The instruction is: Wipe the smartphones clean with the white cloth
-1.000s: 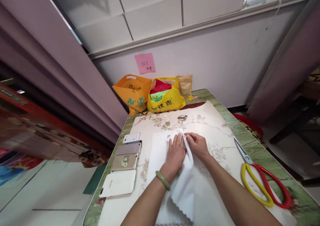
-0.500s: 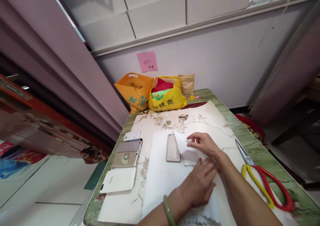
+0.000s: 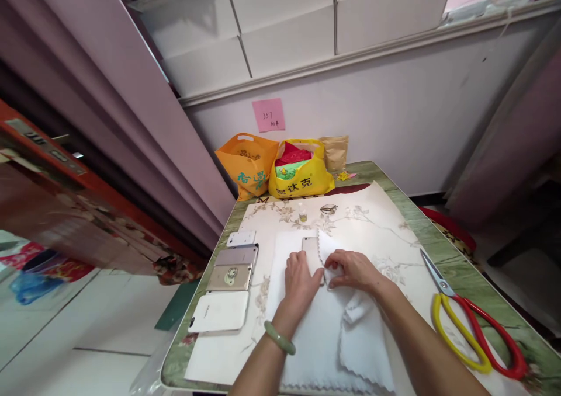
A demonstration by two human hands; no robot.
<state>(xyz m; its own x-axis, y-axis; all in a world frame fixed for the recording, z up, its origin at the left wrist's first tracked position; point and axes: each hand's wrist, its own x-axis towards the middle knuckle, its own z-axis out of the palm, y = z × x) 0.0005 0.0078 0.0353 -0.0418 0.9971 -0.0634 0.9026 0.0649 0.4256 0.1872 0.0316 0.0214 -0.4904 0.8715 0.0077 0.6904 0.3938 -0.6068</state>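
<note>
A pale gold phone lies face down on a white cloth with zigzag-cut edges. My left hand rests over the phone's lower left side, fingers stretched forward and thumb out to the right, hiding much of it. A flap of the cloth stands folded along the phone's right side. That flap is pinched at its edge by my right hand, close to my left thumb. Nearer to me, the cloth's right part is crumpled and turned over.
Several other phones, among them a white phone, line the table's left side. Large scissors lie partly open at the right. A small bottle, glasses, an orange bag and a yellow bag are at the back.
My left hand has moved left and forward from the cloth onto the phone. The right hand has come down to the cloth's flap beside the phone. The view has shifted slightly.
</note>
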